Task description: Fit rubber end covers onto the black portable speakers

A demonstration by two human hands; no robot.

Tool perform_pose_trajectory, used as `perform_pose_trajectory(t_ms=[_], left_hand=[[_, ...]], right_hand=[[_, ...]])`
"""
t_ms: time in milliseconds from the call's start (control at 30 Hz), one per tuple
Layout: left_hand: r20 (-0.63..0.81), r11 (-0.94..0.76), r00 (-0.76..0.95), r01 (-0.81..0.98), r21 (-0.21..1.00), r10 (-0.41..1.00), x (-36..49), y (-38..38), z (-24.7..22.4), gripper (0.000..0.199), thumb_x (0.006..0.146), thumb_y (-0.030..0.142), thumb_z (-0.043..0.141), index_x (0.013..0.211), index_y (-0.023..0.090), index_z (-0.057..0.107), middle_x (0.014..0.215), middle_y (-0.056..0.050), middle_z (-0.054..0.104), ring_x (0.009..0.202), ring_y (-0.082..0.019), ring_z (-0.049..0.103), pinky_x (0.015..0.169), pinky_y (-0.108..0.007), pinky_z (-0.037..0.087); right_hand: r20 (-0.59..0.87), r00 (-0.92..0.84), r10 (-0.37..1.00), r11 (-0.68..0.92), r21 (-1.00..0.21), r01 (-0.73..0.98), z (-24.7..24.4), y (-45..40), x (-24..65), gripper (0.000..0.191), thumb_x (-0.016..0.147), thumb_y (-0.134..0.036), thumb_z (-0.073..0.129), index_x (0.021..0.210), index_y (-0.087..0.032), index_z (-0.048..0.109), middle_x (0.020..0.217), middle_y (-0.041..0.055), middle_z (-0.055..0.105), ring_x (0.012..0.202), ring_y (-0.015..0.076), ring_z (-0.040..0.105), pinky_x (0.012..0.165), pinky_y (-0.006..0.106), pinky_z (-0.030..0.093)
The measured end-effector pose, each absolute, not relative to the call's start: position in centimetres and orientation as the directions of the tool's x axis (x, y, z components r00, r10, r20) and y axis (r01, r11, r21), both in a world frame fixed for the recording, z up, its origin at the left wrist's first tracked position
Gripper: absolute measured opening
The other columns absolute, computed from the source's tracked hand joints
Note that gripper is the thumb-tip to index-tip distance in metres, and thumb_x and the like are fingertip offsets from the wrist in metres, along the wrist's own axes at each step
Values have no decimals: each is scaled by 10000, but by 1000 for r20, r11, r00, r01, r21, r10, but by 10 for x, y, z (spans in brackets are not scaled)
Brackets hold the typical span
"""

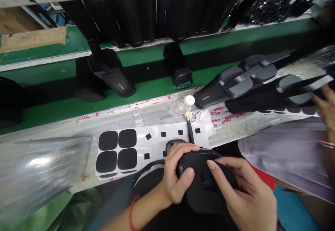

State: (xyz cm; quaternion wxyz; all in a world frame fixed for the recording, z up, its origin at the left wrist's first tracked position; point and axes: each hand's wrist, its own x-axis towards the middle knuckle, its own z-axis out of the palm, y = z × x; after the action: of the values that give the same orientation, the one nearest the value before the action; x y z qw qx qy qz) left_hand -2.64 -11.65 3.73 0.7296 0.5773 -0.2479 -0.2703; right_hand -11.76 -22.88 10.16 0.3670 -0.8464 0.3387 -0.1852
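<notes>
My left hand (175, 171) grips the rounded end of a black plastic device (201, 185) held in my lap at the bottom centre. My right hand (242, 192) lies on top of the same device, its index finger pressing flat on the dark surface. Just beyond it lies a white sheet (154, 143) carrying large black rounded pads (116, 150) and small black squares. A small clear bottle with a white cap (183, 105) lies on the taped table edge, with a thin black brush (190, 131) beside it.
Several black devices (115, 73) stand on the green conveyor belt (146, 91). More of them, with grey pads (251, 80), lie at the right, where another person's hand (326, 107) reaches. Clear plastic bags (34, 171) sit at the left.
</notes>
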Motion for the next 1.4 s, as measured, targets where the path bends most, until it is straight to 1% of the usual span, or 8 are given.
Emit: perform_pose_trajectory(t_ms=[300,400,467,567,733,1067,1267,1400], left_hand=[[-79,144,753,226,964,-653,-26,-112,36,388,901,460,523,1222,277,640,1226,-66,642,1157,-297,589,1023,-439,424],[-98,149,761,249,957,-642,-26,-113,36,385,901,457,527,1219,270,641,1219,-69,650,1143,-299,604,1006,-432,432],[-102,158,761,261,952,-641,-27,-112,36,383,902,460,528,1210,264,645,1220,-70,652,1146,-301,603,1008,-430,432],[-126,152,743,295,943,-657,-26,-108,38,377,919,466,522,1224,270,626,1257,-62,640,1174,-290,592,1031,-417,427],[-267,-14,651,366,931,-711,-24,-98,49,423,970,447,503,1371,314,498,1409,-31,552,1338,-256,476,1157,-388,325],[-354,26,682,479,877,-641,-34,-105,58,318,952,457,538,1207,275,596,1275,-12,622,1110,-197,594,976,-294,457],[-308,54,731,426,903,-608,-36,-107,57,326,965,458,506,1172,241,632,1240,-38,657,1184,-226,583,999,-307,453],[-283,91,733,424,901,-619,-33,-107,55,321,939,444,565,1167,231,640,1207,-48,677,1166,-229,607,1021,-321,456]], right_hand=[[11,941,-337,-848,-437,-299,114,-243,-139,439,972,-440,549,1387,-308,497,1216,72,645,1000,226,700,725,249,617],[69,922,-380,-892,-292,-346,106,-246,-146,824,895,-553,621,1578,-344,210,1593,138,270,1442,465,282,1095,676,385],[-15,876,-482,-796,-410,-445,98,-247,-146,1173,773,-617,742,1594,-316,-40,1655,130,17,1489,499,34,1125,777,192],[-438,779,-449,-334,-726,-601,92,-249,-142,1379,666,-568,852,1559,-349,-175,1655,115,78,1490,409,202,1143,658,321],[-669,730,-142,273,-735,-621,100,-265,-140,1066,786,-473,778,1577,-394,67,1598,39,320,1412,224,424,1104,375,463],[-490,785,-379,-161,-800,-578,86,-265,-103,403,929,-631,509,1072,-254,512,1020,14,617,908,177,628,792,281,548],[-610,774,-169,64,-791,-609,93,-275,-136,631,924,-642,528,1478,-356,425,1569,8,384,1467,212,327,1223,409,270],[-563,816,-130,245,-816,-524,89,-271,-148,1065,694,-514,857,1555,-363,248,1601,46,321,1428,243,398,1119,380,436]])
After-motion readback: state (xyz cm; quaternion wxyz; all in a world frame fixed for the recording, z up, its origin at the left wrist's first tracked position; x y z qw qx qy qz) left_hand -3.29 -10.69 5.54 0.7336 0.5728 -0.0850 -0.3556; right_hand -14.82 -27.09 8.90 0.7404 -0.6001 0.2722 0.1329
